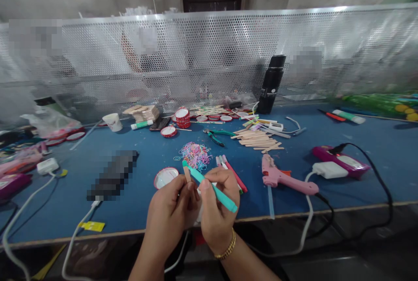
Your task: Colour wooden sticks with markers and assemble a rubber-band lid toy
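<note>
Left hand (170,204) pinching a flat tan wooden stick (187,174), right hand (214,218) gripping a turquoise plastic marker (225,200), near the front edge of the blue worktop (130,215). Colouring, I'd guess; next stroke needs steadiness.

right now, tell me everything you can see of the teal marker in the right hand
The teal marker is a slim, straight tube that looks like smooth plastic, one colour along most of its length. It is held up near the near edge of the blue table, slanting across the right hand's grip, thumb resting over its middle. Its upper end is beside the tip of a wooden stick; whether they touch is unclear. Its writing tip cannot be made out.
</note>
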The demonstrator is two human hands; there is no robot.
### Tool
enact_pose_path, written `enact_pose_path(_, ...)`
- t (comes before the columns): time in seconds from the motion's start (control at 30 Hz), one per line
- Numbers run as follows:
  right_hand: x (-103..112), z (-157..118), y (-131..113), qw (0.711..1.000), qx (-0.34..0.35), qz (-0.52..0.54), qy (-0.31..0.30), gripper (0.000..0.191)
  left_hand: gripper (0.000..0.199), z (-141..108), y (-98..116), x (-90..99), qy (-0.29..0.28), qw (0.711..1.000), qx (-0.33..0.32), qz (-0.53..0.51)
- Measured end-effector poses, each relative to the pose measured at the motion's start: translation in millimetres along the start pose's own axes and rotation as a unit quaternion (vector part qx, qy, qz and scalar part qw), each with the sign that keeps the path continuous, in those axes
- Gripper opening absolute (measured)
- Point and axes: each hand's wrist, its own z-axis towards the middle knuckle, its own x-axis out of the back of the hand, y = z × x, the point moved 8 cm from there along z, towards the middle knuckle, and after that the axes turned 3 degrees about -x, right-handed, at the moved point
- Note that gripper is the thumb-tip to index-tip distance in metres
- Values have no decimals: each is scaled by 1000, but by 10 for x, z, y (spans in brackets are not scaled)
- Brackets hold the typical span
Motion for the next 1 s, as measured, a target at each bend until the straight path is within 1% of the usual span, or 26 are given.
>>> enact_pose_path(0.17, 22, -14, 40, 1000, -9, -2, 9, 7, 36, 5, 29, 11, 8, 1000, -7, 10)
enact_pose_path(0.43, -20, -27, 21, 1000, 1, 24, -13, 7, 34, -4, -28, -22, -8, 1000, -4, 2)
enact_pose_path(0.6, 12, -16, 17, 1000, 1, -3, 18, 7, 35, 7, -15, -22, -8, 1000, 1, 0)
enact_pose_path(0.67, 16, -13, 7, 1000, 5, -5, 21, 6, 35, 5, -4, -14, -6, 1000, -1, -5)
enact_pose_path(0.83, -33, -19, 7, 1000, 3, -4, -12, 5, 32, 1, -9, -21, -15, 1000, -7, -8)
enact_pose_path(0.9, -26, -20, 16, 1000, 0, -9, -6, 5, 33, 5, -11, -19, -12, 1000, -6, -1)
enact_pose_path(1.0, 8, -16, 18, 1000, 1, -12, 18, 5, 34, 8, -4, -10, -3, 1000, -4, 10)
